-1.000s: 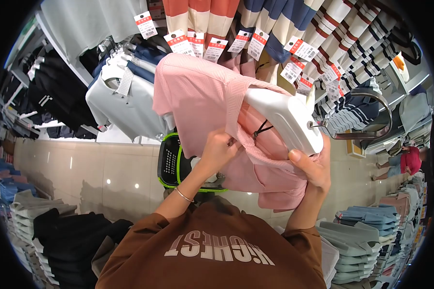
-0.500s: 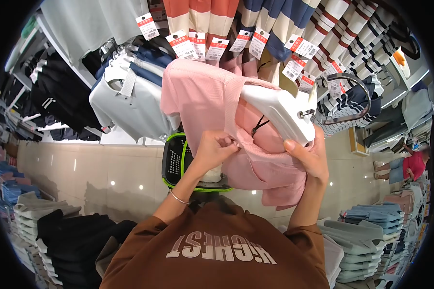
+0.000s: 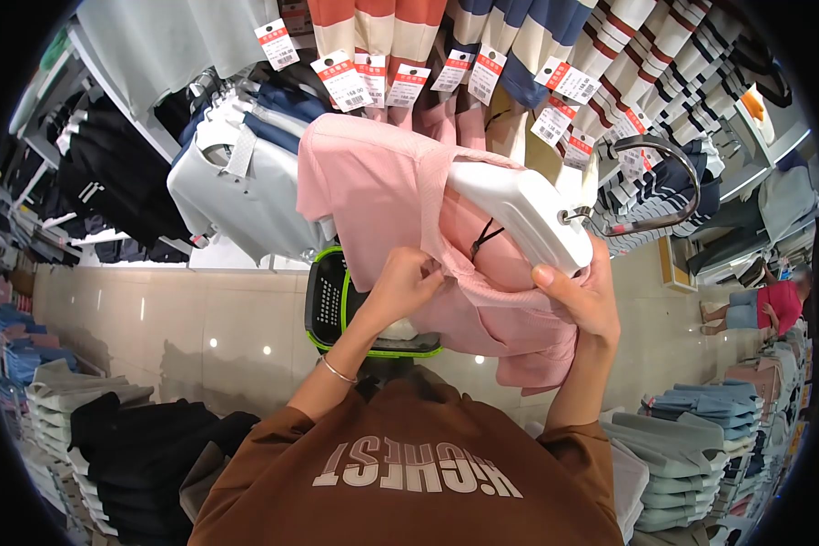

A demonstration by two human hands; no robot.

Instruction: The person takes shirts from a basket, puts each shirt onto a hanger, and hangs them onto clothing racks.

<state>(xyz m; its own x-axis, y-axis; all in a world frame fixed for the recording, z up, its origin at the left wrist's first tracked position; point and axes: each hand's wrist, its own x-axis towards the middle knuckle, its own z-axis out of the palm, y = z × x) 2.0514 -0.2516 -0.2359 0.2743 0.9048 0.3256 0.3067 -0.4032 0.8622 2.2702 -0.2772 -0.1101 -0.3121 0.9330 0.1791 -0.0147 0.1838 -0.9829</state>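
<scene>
A pink short-sleeved shirt (image 3: 369, 182) hangs on a white hanger (image 3: 523, 209) with a metal hook, tilted in front of the body. My left hand (image 3: 405, 287) pinches the shirt's front edge near the collar, fingers closed. With the thumb on top, my right hand (image 3: 587, 300) grips the hanger's end and the pink fabric around it. A black cord (image 3: 487, 238) shows inside the neck opening. The fingers of my right hand behind the hanger are hidden.
Striped garments (image 3: 555, 36) with price tags hang ahead. Grey shirts (image 3: 246, 196) hang at the left. Below the pink shirt is a black-and-green basket (image 3: 326, 296). Folded clothes (image 3: 673, 455) are stacked at the lower right. A person (image 3: 778, 305) stands far right.
Compared with a second ago, the hanger and pink shirt have shifted slightly left, and the hook sits lower and further left. Both hands keep their hold. The person at far right has shifted slightly.
</scene>
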